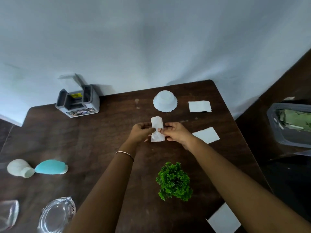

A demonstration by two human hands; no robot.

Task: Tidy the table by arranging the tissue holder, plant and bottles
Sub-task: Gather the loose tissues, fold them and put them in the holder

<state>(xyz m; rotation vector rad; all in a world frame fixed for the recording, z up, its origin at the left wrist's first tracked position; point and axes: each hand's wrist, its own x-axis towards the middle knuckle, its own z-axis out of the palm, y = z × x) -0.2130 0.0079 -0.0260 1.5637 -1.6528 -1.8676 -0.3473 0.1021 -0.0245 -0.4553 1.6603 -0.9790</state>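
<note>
White tissue [157, 129] pinched by both hands' fingers, left hand [141, 133], right hand [176, 132]

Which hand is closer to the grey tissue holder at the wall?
Left. The left hand pinches the folded tissue at mid-table, right of and nearer than the tissue holder. The right hand holds the tissue's other side, farther away.

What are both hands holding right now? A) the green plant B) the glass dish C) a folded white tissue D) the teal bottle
C: the left hand and the right hand pinch a folded white tissue between them above the table; the green plant stands untouched nearer the person.
</note>
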